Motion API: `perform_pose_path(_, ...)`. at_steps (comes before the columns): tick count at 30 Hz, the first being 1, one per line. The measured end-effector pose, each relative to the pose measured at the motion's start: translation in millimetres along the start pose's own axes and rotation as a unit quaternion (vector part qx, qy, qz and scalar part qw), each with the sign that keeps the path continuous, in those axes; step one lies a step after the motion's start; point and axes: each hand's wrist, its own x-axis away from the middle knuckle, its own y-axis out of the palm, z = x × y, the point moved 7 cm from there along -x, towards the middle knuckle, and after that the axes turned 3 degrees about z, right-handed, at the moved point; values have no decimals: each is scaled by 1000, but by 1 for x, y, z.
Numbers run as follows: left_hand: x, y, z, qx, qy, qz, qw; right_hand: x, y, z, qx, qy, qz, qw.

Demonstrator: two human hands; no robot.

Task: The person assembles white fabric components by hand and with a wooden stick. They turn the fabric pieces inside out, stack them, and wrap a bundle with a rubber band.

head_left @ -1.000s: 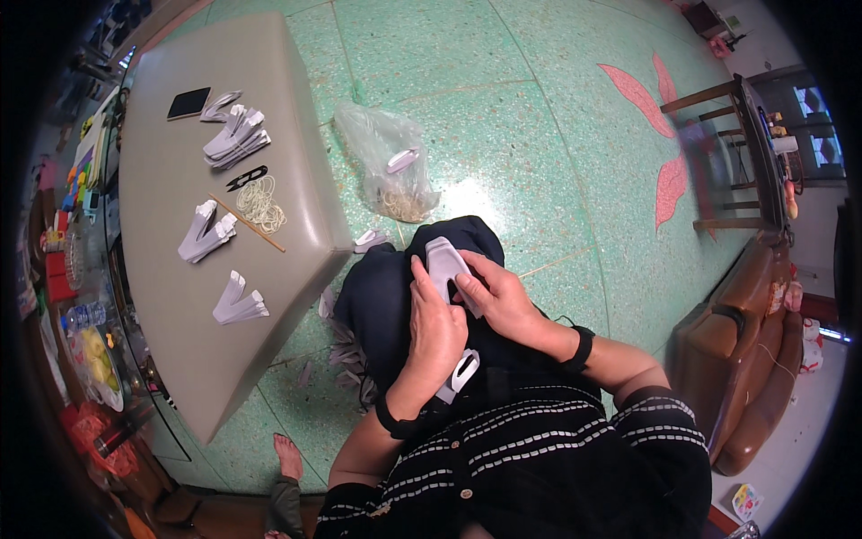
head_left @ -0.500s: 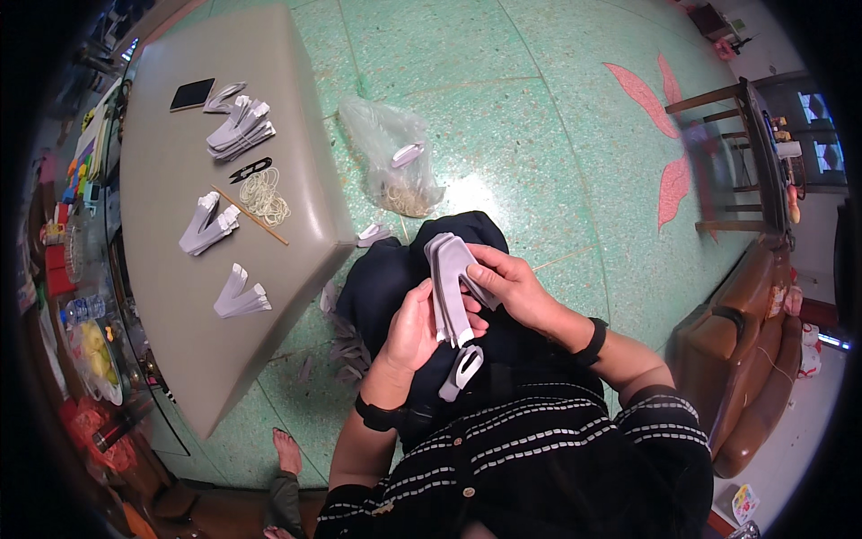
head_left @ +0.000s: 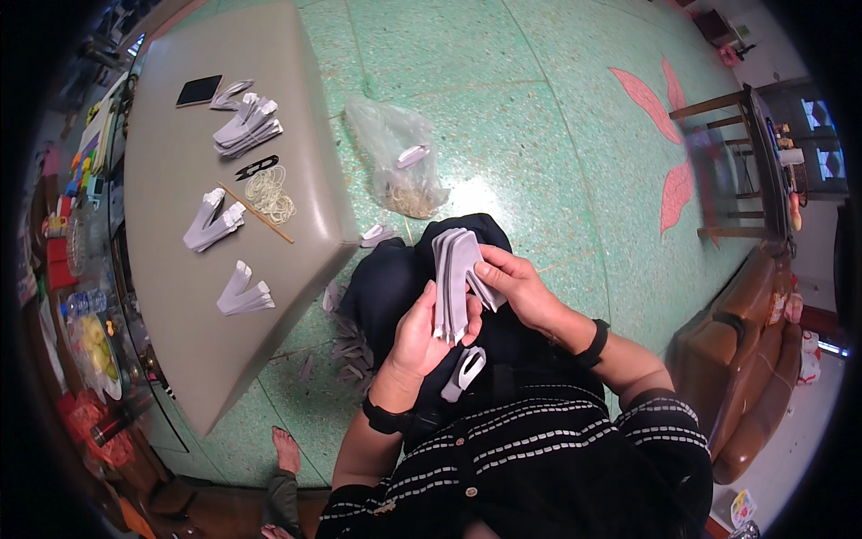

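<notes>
Over my dark-clad lap, my left hand [head_left: 419, 328] cradles the lower end of a bent stack of lilac-grey strips [head_left: 453, 274], its layers fanned slightly. My right hand [head_left: 512, 283] grips the same stack at its right side, thumb on top. A single grey piece with a white loop [head_left: 463, 374] lies just below my hands. On the padded grey bench [head_left: 162, 296] at left lie folded strip bundles [head_left: 247, 128], a black phone [head_left: 198, 91], black thread snips [head_left: 257, 167], cream rubber bands [head_left: 269, 195] and a thin wooden stick [head_left: 256, 212].
A translucent bag [head_left: 386, 135] and loose grey pieces [head_left: 350, 346] lie on the green floor. A cluttered glass table stands far left, a dark chair [head_left: 759, 171] and brown sofa [head_left: 745, 386] at right. Another person's bare foot [head_left: 285, 449] shows at lower left.
The stack has turned upright between my hands, with its layers now showing spread. My left hand has moved from beside it to lower down, palm up round its bottom end.
</notes>
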Motion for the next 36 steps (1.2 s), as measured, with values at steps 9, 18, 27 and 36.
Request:
perform_pose_path(9,3,2,7,-93,86,-3,992,2,4,-10,-9,-33,-10,999)
perform_pose_path(18,6,16,10,-115,90,-32,989,1,5,-11,-31,-20,-50,998)
perform_pose_path(27,11,5,9,-193,62,67,977,-7,1,0,54,17,-75,996)
perform_pose_path(36,13,5,18,-292,149,70,942,-1,2,-15,14,-156,-46,987)
